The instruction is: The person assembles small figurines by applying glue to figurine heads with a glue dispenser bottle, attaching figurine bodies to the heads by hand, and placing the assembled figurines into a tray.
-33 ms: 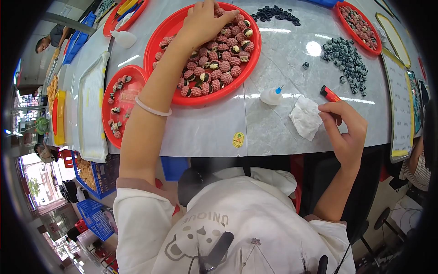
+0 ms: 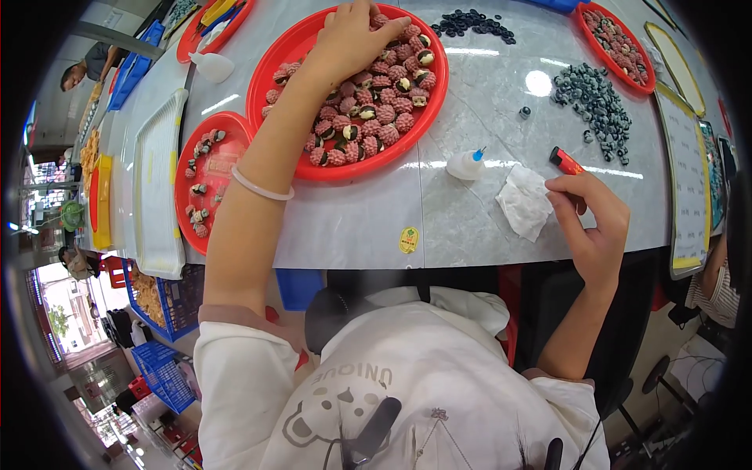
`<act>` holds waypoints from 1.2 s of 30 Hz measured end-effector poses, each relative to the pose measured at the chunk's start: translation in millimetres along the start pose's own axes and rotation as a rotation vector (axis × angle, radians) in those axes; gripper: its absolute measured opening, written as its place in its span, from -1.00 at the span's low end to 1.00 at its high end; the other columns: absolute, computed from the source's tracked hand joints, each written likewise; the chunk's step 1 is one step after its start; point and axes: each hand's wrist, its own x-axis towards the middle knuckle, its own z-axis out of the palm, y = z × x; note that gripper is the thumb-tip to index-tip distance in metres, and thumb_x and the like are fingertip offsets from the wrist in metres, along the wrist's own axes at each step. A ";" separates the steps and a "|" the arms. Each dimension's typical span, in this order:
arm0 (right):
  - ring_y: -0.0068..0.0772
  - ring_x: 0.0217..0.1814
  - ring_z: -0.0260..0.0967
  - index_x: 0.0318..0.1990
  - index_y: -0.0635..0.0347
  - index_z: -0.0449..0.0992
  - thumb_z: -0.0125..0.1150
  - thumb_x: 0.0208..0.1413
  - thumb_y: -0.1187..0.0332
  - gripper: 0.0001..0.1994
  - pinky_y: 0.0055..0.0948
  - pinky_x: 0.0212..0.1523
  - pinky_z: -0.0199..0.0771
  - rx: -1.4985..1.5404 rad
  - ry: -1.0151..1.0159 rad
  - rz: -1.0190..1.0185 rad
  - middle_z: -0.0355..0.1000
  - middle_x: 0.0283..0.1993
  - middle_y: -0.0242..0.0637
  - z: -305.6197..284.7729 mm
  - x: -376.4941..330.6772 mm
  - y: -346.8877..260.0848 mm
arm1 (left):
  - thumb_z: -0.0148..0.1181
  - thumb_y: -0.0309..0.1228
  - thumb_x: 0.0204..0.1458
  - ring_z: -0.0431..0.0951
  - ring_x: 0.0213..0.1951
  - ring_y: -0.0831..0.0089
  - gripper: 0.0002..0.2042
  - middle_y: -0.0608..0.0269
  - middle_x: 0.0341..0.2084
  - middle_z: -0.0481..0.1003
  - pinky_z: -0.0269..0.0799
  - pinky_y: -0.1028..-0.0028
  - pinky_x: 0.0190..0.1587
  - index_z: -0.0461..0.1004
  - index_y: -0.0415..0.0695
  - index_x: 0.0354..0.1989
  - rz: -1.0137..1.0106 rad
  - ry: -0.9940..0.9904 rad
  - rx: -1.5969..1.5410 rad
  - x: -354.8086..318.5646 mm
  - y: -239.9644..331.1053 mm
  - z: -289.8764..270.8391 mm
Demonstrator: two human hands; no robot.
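At upper centre a smooth, glossy red plastic tray (image 2: 352, 170) holds knobbly pink pieces (image 2: 385, 113) on a shiny grey tabletop (image 2: 345, 227), while right of centre are a translucent plastic bottle (image 2: 464, 166) and crinkled, matt white tissue (image 2: 523, 205), and at lower centre a matt cloth shirt (image 2: 462, 352).

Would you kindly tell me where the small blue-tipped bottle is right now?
In the head view, the blue-tipped bottle stands on the table, right of centre, just left of the white tissue.

Lettering (image 2: 352, 374) on my shirt (image 2: 439, 352); printed yellow sticker (image 2: 409, 240) on surface (image 2: 345, 227) left of my right hand (image 2: 593, 215); sheet (image 2: 689, 180) right of that hand, text illegible.
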 end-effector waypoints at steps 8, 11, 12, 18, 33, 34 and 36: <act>-0.63 -0.58 0.13 -0.45 0.33 0.42 0.11 -0.17 0.63 -0.92 -0.65 -0.55 0.11 -0.040 -0.004 0.056 0.33 -0.55 -0.36 -5.1 -4.2 3.5 | 0.03 -0.16 -0.02 0.37 -0.26 0.44 -0.65 0.22 -0.27 0.35 0.30 0.50 -0.19 0.33 -0.14 -0.16 0.227 -0.227 -0.043 -15.4 12.1 -18.0; -0.63 -0.59 0.13 -0.45 0.34 0.42 0.10 -0.17 0.63 -0.93 -0.65 -0.56 0.10 -0.048 0.008 0.064 0.31 -0.56 -0.36 -6.2 -3.9 4.2 | 0.04 -0.19 -0.02 0.36 -0.30 0.49 -0.67 0.25 -0.32 0.35 0.29 0.52 -0.20 0.32 -0.15 -0.15 0.197 -0.311 0.011 -21.0 12.5 -31.3; -0.63 -0.59 0.13 -0.45 0.34 0.42 0.10 -0.17 0.63 -0.93 -0.65 -0.56 0.10 -0.049 0.005 0.067 0.31 -0.56 -0.36 -6.8 -4.0 4.5 | 0.04 -0.19 -0.02 0.36 -0.34 0.55 -0.67 0.28 -0.37 0.35 0.30 0.54 -0.24 0.31 -0.13 -0.14 0.191 -0.342 -0.005 -22.9 15.5 -36.1; -0.63 -0.59 0.13 -0.44 0.35 0.42 0.10 -0.17 0.63 -0.92 -0.66 -0.55 0.11 -0.032 -0.009 0.082 0.31 -0.56 -0.35 -4.4 -3.9 4.3 | 0.03 -0.20 0.00 0.36 -0.36 0.60 -0.71 0.35 -0.41 0.33 0.27 0.63 -0.40 0.32 -0.09 -0.17 0.019 -0.516 0.033 -29.4 12.0 -55.8; -0.64 -0.59 0.13 -0.43 0.36 0.43 0.11 -0.16 0.62 -0.92 -0.66 -0.55 0.11 -0.052 -0.006 0.077 0.31 -0.55 -0.36 -0.7 -2.9 2.2 | 0.07 -0.29 -0.04 0.33 -0.19 0.49 -0.75 0.28 -0.17 0.30 0.26 0.52 -0.22 0.37 -0.15 -0.23 0.076 -0.715 -0.037 -58.8 38.3 -79.2; -0.64 -0.59 0.13 -0.43 0.35 0.42 0.11 -0.16 0.62 -0.92 -0.66 -0.55 0.11 -0.056 -0.005 0.077 0.31 -0.55 -0.36 -0.9 -2.7 0.6 | 0.06 -0.26 -0.03 0.34 -0.20 0.47 -0.73 0.27 -0.18 0.32 0.27 0.50 -0.22 0.37 -0.16 -0.22 0.004 -0.667 -0.020 -50.5 38.5 -77.7; -0.65 -0.59 0.13 -0.44 0.35 0.42 0.11 -0.16 0.62 -0.92 -0.66 -0.56 0.11 -0.056 -0.010 0.067 0.32 -0.55 -0.36 0.1 -2.1 -2.5 | 0.04 -0.23 -0.01 0.35 -0.21 0.44 -0.71 0.25 -0.17 0.32 0.28 0.49 -0.21 0.36 -0.16 -0.20 0.142 -0.451 -0.001 -35.5 27.2 -65.3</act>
